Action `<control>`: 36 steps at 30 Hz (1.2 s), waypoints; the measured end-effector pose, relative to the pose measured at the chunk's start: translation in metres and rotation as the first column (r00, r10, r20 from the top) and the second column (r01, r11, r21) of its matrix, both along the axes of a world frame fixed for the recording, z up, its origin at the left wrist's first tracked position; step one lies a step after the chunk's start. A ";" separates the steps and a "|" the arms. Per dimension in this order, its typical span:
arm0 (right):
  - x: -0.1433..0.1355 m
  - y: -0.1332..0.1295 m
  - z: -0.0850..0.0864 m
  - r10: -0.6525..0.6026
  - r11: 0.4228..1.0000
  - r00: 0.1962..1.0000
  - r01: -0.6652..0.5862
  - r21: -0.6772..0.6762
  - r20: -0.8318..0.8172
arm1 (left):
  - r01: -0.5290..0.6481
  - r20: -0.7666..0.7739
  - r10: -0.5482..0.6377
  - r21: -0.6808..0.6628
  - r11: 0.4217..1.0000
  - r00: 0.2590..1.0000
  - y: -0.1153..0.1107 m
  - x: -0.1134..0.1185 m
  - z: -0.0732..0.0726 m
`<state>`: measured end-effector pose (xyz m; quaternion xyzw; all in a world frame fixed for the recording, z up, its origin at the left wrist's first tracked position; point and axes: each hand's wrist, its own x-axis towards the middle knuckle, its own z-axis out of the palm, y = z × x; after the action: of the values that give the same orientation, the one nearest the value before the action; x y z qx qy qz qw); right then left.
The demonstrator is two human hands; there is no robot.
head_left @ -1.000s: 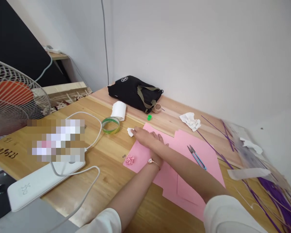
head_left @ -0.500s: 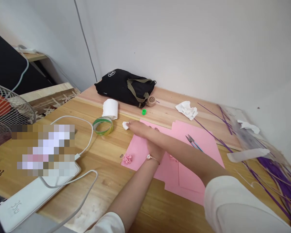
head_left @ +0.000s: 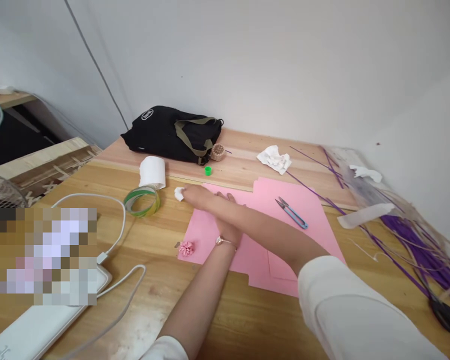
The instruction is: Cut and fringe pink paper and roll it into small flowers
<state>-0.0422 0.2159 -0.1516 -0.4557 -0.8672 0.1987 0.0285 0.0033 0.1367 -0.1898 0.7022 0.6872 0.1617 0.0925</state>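
My right arm crosses over my left. At the left end of the reach, my right hand (head_left: 196,195) is closed on a small wad of white tissue (head_left: 179,193), just past the edge of the pink paper (head_left: 206,222). Beneath that forearm, my left hand (head_left: 228,226) lies flat on the paper, its fingertips showing on the far side and much of it hidden. A bracelet circles the left wrist. On the paper's near left corner sits a pink flower (head_left: 186,248). Small blue-handled snips (head_left: 291,213) rest on the paper to the right.
A tissue roll (head_left: 152,172) and a green-yellow tape roll (head_left: 142,201) stand at left, near a green cap (head_left: 208,171). Behind lie a black bag (head_left: 165,132) and crumpled tissue (head_left: 274,159). Purple strips (head_left: 408,240) spread at right; a white power bank (head_left: 48,325) lies front left.
The view has turned slightly right, so everything sits further left in the picture. More of the snips shows from behind the right arm. Both hands stay about where they were on the table.
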 end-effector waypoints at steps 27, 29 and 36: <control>0.387 -0.265 0.007 -0.958 0.219 0.234 0.970 0.106 -0.166 | 0.127 -0.171 -0.090 0.226 0.966 0.981 -0.007 0.001 0.016; 0.390 -0.268 0.006 -0.960 0.208 0.210 0.978 0.027 -0.184 | 0.190 -0.169 -0.157 0.200 0.961 0.973 -0.006 0.001 0.017; 0.373 -0.265 0.021 -0.930 0.199 0.245 0.962 0.187 -0.275 | 0.396 -0.040 -0.394 0.139 0.908 0.918 -0.003 0.004 0.017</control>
<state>0.3311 -0.0490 -0.1310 -0.8683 -0.4216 0.0196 0.2608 0.0076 0.1336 -0.1729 0.8324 0.5179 0.1849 0.0684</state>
